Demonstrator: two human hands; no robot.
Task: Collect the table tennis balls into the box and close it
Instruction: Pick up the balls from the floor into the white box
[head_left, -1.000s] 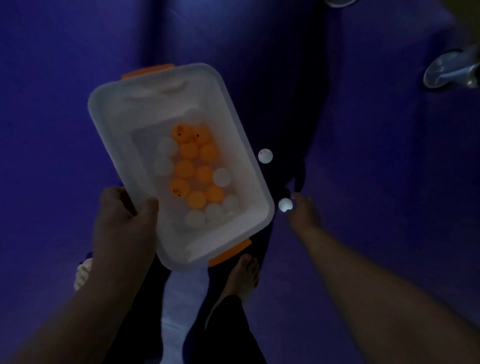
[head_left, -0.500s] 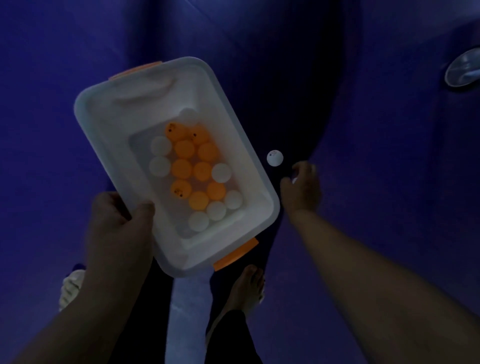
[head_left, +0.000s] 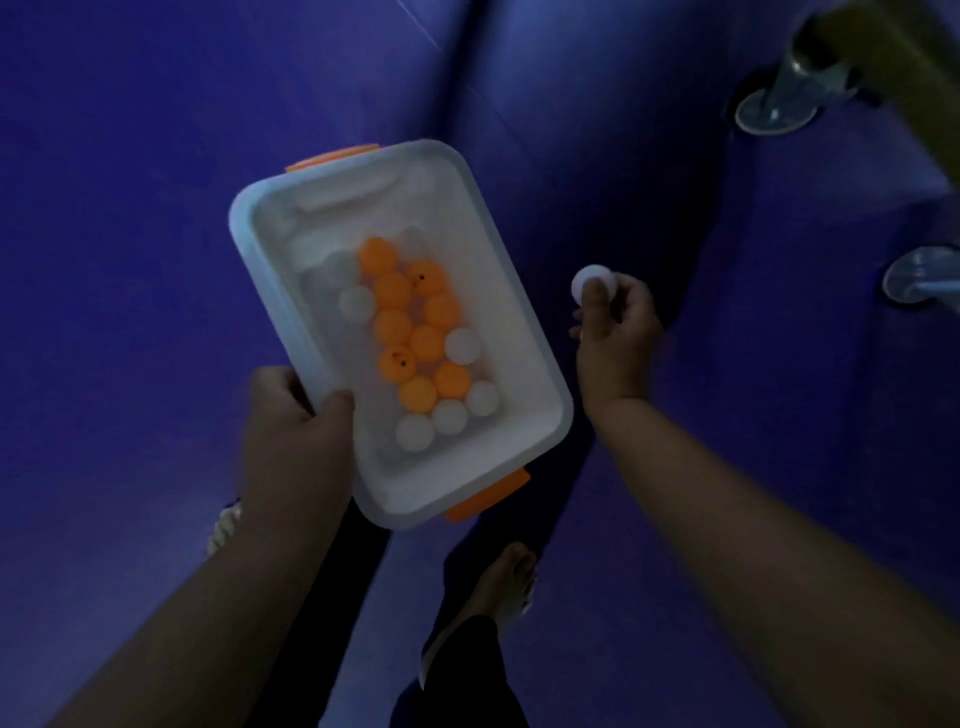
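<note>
Head camera looks down at a white box (head_left: 488, 270) held up over the purple floor (head_left: 130, 208). The left hand (head_left: 296, 415) grips the box by its long side, with the thumb curled over the rim and the other fingers tucked under it. The box is open, with no lid on it, and no lid shows anywhere. Lots of balls lie inside in a bunch: orange balls (head_left: 415, 338) in the middle and white balls (head_left: 449, 415) around them, mostly at the near end. The right hand (head_left: 618, 332) is just beside the box, on its right, and does not touch it. Its thumb and fingers pinch a single white ball (head_left: 592, 275) up at the fingertips. That ball is not in the box yet. I think the job is well along, since so many balls are already in. What seems left is to drop this ball in, look for more, then put a lid on and snap the orange clips (head_left: 488, 501) at the two ends. No other loose balls show on the floor, but the room is dark and some may be out of sight. A bare foot (head_left: 506, 582) stands below the box, and two wheels (head_left: 779, 104) sit at the top right.
</note>
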